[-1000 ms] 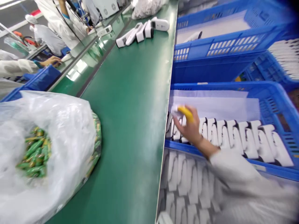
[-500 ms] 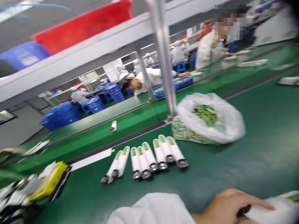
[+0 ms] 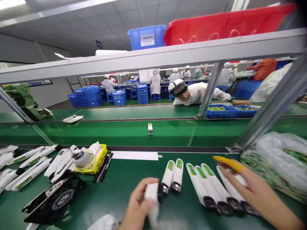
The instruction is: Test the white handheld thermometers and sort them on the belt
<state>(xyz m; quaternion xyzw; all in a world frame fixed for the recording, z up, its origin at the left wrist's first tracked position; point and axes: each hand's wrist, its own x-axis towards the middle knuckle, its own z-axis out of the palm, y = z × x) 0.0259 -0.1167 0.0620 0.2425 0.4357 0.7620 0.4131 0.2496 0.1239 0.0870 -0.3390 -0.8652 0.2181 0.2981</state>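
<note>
My left hand (image 3: 137,204) is closed around a white handheld device (image 3: 151,199) with a black end, blurred by motion. A yellow cover sits on one finger of my right hand (image 3: 249,185). That hand is stretched over the rightmost white devices (image 3: 230,183) of a row, its fingers apart; whether it touches them I cannot tell. Beside it, several devices with green windows lie side by side, black ends toward me (image 3: 203,183). Two more devices (image 3: 173,175) lie just beyond the one in my left hand.
A plastic bag of small green parts (image 3: 271,163) stands at the right. On the left are a yellow tray (image 3: 102,163), black pens (image 3: 104,167), a black stand (image 3: 57,199) and several devices (image 3: 31,174). One device (image 3: 150,128) lies on the green belt. A metal frame (image 3: 211,92) spans ahead; co-workers sit beyond.
The view has swung left and levelled. My left hand has come from the far right to the middle with a white device. My right hand has come into view over the row.
</note>
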